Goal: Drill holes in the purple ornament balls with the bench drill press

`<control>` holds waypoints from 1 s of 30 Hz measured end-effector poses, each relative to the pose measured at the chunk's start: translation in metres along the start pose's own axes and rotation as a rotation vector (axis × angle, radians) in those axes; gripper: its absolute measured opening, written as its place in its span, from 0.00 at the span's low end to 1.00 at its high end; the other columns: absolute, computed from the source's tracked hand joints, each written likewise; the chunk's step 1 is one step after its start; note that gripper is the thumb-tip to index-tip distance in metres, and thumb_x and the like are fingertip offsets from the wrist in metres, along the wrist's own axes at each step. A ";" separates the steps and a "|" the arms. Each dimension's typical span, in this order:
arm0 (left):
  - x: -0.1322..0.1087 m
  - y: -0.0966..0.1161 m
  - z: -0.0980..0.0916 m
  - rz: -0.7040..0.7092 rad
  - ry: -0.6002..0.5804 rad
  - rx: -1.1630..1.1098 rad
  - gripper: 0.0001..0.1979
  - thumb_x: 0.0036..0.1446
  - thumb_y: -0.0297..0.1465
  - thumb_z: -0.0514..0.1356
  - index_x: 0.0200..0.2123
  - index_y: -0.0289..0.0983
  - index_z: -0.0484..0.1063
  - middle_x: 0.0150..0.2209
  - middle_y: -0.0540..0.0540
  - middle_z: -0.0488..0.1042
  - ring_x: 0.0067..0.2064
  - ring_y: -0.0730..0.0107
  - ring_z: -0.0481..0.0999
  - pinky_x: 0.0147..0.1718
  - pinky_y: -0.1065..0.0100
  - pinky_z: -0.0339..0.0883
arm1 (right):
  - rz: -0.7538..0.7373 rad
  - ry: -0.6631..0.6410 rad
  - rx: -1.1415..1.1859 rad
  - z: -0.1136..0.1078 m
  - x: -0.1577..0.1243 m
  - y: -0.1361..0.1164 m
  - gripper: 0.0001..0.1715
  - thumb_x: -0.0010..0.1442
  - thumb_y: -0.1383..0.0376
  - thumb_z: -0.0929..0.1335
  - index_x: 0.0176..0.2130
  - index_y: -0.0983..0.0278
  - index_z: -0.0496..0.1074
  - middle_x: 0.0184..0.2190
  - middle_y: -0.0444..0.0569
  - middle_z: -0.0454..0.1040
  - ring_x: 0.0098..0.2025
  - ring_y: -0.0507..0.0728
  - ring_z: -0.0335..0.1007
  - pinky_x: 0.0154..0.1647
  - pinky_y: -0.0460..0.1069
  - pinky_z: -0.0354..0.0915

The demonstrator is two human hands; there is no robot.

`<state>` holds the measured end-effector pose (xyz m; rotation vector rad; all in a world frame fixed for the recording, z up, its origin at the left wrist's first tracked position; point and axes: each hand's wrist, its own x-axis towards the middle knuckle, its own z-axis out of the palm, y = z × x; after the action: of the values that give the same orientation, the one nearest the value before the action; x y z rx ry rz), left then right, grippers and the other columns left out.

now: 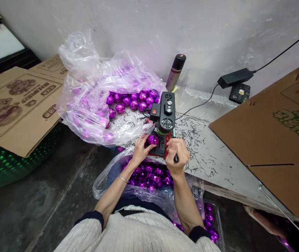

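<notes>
Head view, two hands listed. One purple faceted ball (153, 140) was pinched between thumb and fingers of the left hand (140, 150), lying off that hand's right side, over the black base plate (160, 150); whether plate and ball touched could not be told. Form: round, no long axis presented. Position: just beside the lower end of the black machine (167, 111), to its left and near side. One lever (176, 159) was enclosed in the clenched right hand (178, 152). The ball was reached only by the left; the right was placed apart from it.
</notes>
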<state>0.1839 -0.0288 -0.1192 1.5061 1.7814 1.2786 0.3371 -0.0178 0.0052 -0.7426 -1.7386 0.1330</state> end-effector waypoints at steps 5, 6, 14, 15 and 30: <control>0.009 0.004 -0.002 0.181 -0.052 0.160 0.28 0.63 0.45 0.65 0.61 0.38 0.70 0.54 0.36 0.78 0.57 0.50 0.77 0.55 0.52 0.70 | -0.006 -0.008 -0.006 0.000 -0.002 0.001 0.16 0.66 0.74 0.60 0.29 0.60 0.64 0.25 0.44 0.70 0.30 0.52 0.68 0.31 0.49 0.62; 0.011 0.005 -0.002 0.206 -0.067 0.180 0.28 0.63 0.45 0.64 0.61 0.38 0.70 0.54 0.36 0.78 0.57 0.49 0.76 0.55 0.51 0.70 | -0.007 -0.006 -0.009 0.000 -0.002 0.001 0.16 0.66 0.74 0.60 0.29 0.60 0.64 0.25 0.44 0.70 0.30 0.52 0.68 0.31 0.49 0.62; 0.019 0.009 0.005 0.286 -0.097 0.150 0.27 0.64 0.44 0.63 0.61 0.37 0.67 0.56 0.35 0.77 0.58 0.51 0.77 0.58 0.51 0.71 | -0.010 0.005 0.002 0.000 0.000 -0.001 0.15 0.66 0.75 0.61 0.30 0.60 0.64 0.26 0.44 0.70 0.31 0.52 0.68 0.32 0.48 0.64; 0.019 0.008 0.008 0.290 -0.073 0.130 0.27 0.65 0.44 0.63 0.61 0.36 0.67 0.57 0.35 0.76 0.59 0.51 0.76 0.58 0.51 0.71 | -0.010 0.006 0.006 0.000 -0.001 -0.001 0.15 0.66 0.75 0.61 0.30 0.60 0.64 0.26 0.44 0.70 0.31 0.52 0.68 0.32 0.48 0.64; 0.019 -0.003 0.017 0.263 -0.080 0.054 0.29 0.60 0.42 0.68 0.61 0.38 0.69 0.57 0.35 0.77 0.59 0.51 0.77 0.60 0.49 0.68 | -0.036 0.113 -0.002 0.021 -0.035 0.023 0.15 0.70 0.67 0.59 0.30 0.60 0.64 0.27 0.45 0.71 0.28 0.52 0.68 0.30 0.49 0.64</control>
<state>0.1909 -0.0053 -0.1252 1.8441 1.6195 1.2791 0.3315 -0.0128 -0.0409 -0.7068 -1.6440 0.0642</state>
